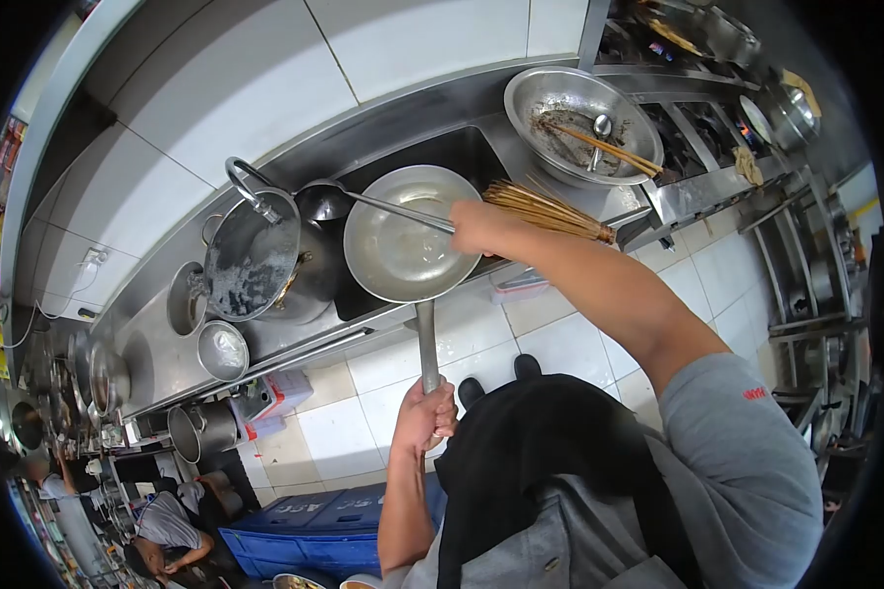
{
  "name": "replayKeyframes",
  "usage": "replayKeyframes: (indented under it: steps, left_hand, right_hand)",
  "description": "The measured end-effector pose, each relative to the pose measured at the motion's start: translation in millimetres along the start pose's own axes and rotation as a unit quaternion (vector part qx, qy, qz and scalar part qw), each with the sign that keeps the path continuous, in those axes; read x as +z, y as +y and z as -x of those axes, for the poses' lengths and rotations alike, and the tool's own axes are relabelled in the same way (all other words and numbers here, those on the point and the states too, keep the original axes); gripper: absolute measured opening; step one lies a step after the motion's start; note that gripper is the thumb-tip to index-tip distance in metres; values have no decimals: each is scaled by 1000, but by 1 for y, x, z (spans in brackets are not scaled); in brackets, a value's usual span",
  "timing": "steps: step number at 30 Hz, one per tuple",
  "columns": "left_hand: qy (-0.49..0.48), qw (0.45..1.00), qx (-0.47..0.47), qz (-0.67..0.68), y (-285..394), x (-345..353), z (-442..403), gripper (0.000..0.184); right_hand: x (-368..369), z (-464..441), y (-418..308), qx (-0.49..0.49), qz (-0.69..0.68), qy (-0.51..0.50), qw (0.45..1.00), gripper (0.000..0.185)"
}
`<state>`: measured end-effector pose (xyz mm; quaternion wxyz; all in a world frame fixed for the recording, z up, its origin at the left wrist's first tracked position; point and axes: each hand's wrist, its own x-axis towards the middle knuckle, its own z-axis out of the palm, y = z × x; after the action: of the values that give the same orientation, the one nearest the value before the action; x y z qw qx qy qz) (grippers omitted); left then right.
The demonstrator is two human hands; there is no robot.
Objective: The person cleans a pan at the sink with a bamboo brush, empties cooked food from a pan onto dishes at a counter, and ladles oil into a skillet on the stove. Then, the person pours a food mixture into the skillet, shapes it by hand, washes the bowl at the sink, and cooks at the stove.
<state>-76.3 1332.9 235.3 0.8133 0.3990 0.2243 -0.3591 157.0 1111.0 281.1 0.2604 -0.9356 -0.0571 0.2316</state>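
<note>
My left hand (424, 417) is wrapped round the long metal handle of a wide frying pan (413, 236), which hangs over the dark sink (471, 147). The pan's inside looks wet. My right hand (481, 228) reaches across the pan's right side, closed on the thin handle of a ladle (324, 202). The ladle's bowl is at the pan's left, beyond its rim. Just right of my right hand lies a bamboo whisk brush (550, 209), partly behind my forearm. Left of the ladle stands a large pot (252, 257) with water in it, under a curved tap (250, 187).
At the right of the counter sits a metal basin (584, 123) holding chopsticks and a spoon, beside stove burners (692, 137). A small bowl (223, 351) stands on the left counter. Blue crates (314, 530) are on the floor behind; another person (172, 525) is at lower left.
</note>
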Motion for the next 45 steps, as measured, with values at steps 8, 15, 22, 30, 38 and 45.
replayKeyframes:
  steps: [8, 15, 22, 30, 38, 45]
  left_hand:
    - [0, 1000, 8, 8, 1, 4, 3, 16]
    - [-16, 1000, 3, -7, 2, 0, 4, 15]
    - [-41, 999, 5, -25, 8, -8, 3, 14]
    - [-8, 1000, -6, -15, 15, 7, 23, 18]
    - [9, 999, 6, -33, 9, 68, 52, 27]
    - [116, 987, -97, -51, 21, 146, 57, 49]
  right_hand:
    - [9, 26, -11, 38, -128, -2, 991, 22]
    - [21, 12, -51, -25, -149, 60, 987, 19]
    - [12, -4, -34, -17, -164, 90, 982, 18]
    - [-36, 129, 6, 20, -192, 100, 976, 24]
    - [-52, 342, 143, 61, -341, 182, 920, 25]
    - [-51, 481, 297, 220, -415, 266, 842, 28]
